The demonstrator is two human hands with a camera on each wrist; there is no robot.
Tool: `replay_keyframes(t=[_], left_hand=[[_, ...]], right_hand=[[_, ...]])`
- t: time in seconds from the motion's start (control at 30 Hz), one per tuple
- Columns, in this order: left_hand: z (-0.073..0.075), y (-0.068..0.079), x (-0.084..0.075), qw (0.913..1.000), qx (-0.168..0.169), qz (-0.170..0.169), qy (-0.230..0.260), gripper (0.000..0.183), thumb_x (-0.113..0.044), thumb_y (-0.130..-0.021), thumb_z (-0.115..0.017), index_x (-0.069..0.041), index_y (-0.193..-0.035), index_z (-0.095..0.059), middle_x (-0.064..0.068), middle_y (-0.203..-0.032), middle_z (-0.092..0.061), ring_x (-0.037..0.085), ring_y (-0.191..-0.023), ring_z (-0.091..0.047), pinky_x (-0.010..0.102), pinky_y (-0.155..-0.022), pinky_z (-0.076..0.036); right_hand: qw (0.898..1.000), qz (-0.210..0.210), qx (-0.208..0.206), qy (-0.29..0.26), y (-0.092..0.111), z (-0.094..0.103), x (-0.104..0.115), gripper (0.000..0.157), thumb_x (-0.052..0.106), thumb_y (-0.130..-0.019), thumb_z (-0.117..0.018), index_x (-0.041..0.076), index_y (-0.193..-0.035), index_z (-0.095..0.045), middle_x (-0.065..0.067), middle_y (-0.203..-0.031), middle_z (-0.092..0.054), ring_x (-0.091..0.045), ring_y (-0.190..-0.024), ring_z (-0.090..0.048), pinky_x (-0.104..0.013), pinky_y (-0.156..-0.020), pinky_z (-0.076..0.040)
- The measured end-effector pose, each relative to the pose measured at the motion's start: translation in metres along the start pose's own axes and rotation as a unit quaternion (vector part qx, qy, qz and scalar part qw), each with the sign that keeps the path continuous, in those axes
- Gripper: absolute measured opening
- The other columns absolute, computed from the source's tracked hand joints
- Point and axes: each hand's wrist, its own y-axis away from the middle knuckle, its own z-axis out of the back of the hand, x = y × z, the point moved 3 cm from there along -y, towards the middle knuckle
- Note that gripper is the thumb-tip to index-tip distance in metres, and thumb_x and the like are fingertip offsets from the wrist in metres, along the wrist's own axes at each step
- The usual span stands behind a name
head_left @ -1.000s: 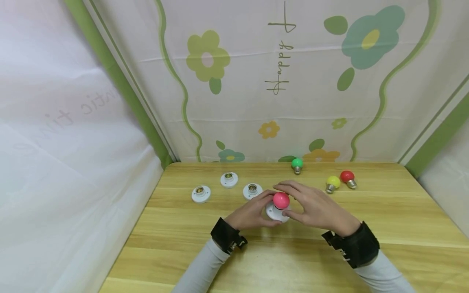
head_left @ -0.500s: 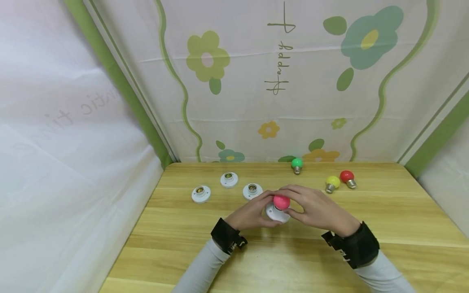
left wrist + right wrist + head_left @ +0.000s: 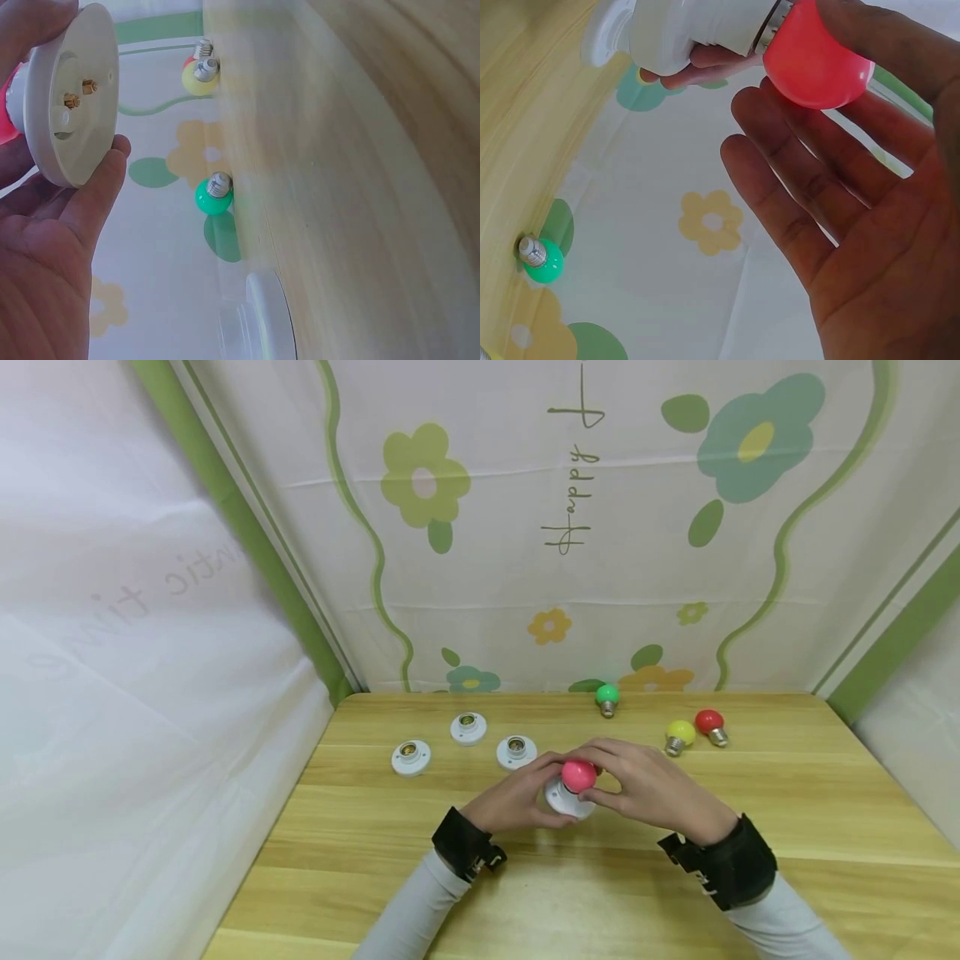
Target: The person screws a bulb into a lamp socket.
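My left hand point(image 3: 506, 799) grips a round white lamp holder point(image 3: 567, 806) by its rim, lifted off the table. The left wrist view shows the hollow underside of this holder point(image 3: 94, 127), with two brass screws. A pinkish-red light bulb point(image 3: 579, 776) sits in its socket, a thin strip of metal thread visible at the neck in the right wrist view. My right hand point(image 3: 652, 789) pinches the bulb between thumb and fingers; its other fingers point(image 3: 776, 202) stretch out beneath the globe.
Three white lamp holders without bulbs point(image 3: 411, 758) point(image 3: 468, 728) point(image 3: 516, 752) stand on the wooden table point(image 3: 555, 902), left of and behind my hands. A green bulb point(image 3: 607, 695) lies at the back edge; a yellow bulb point(image 3: 680, 732) and a red bulb point(image 3: 708, 722) lie back right. A printed curtain point(image 3: 487, 568) hangs behind.
My right fingers, spread looser around the bulb a second ago, have come in onto it. Bulb and holder have shifted very slightly right. The left hand keeps its grip.
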Motion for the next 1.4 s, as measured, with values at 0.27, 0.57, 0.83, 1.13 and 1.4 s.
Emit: replay_keyframes(t=[0.27, 0.57, 0.83, 1.13, 1.4], left_hand=[[-0.0003, -0.0007, -0.0004, 1.0, 0.001, 0.004, -0.003, 0.071, -0.041, -0.082, -0.074, -0.016, -0.141, -0.044, -0.005, -0.138, -0.044, 0.002, -0.118, -0.045, 0.014, -0.097, -0.042], [-0.0003, -0.002, -0.0027, 1.0, 0.002, 0.001, -0.001, 0.069, -0.042, -0.082, -0.074, -0.015, -0.139, -0.045, -0.005, -0.137, -0.045, 0.002, -0.117, -0.045, 0.014, -0.096, -0.042], [-0.0009, -0.0021, -0.0031, 1.0, 0.002, -0.005, 0.004, 0.069, -0.043, -0.084, -0.072, -0.015, -0.14, -0.044, -0.004, -0.138, -0.045, 0.002, -0.119, -0.045, 0.014, -0.097, -0.042], [0.0015, -0.0018, -0.0014, 0.9997, -0.012, -0.02, -0.009, 0.071, -0.043, -0.085, -0.071, -0.015, -0.143, -0.041, -0.002, -0.143, -0.04, 0.004, -0.123, -0.042, 0.017, -0.101, -0.04], [0.0012, -0.0007, -0.0008, 0.9993, -0.016, -0.031, -0.009, 0.071, -0.041, -0.084, -0.072, -0.013, -0.142, -0.041, -0.002, -0.138, -0.045, 0.004, -0.12, -0.044, 0.016, -0.1, -0.04]], right_hand=[[1.0, -0.012, -0.004, 0.006, 0.0005, -0.001, 0.0003, 0.045, 0.04, -0.078, -0.078, 0.019, -0.115, -0.065, 0.011, -0.107, -0.063, -0.003, -0.09, -0.058, -0.027, -0.072, -0.056], [1.0, -0.022, -0.008, 0.001, -0.0009, -0.0007, 0.0007, 0.045, 0.044, -0.078, -0.077, 0.017, -0.111, -0.064, 0.01, -0.098, -0.064, -0.006, -0.079, -0.06, -0.024, -0.064, -0.054], [1.0, -0.031, -0.002, 0.002, 0.0003, -0.0004, -0.0008, 0.048, 0.049, -0.081, -0.073, 0.015, -0.114, -0.063, 0.009, -0.1, -0.065, -0.006, -0.083, -0.062, -0.026, -0.067, -0.055], [0.999, 0.009, 0.018, -0.032, 0.0001, -0.0004, -0.0006, 0.066, 0.04, -0.084, -0.073, 0.014, -0.139, -0.05, -0.001, -0.139, -0.051, -0.017, -0.121, -0.051, -0.04, -0.092, -0.052], [0.998, 0.03, 0.009, -0.054, -0.0001, -0.0016, 0.0013, 0.048, 0.017, -0.082, -0.076, 0.011, -0.127, -0.061, 0.0, -0.127, -0.058, -0.012, -0.117, -0.053, -0.034, -0.09, -0.053]])
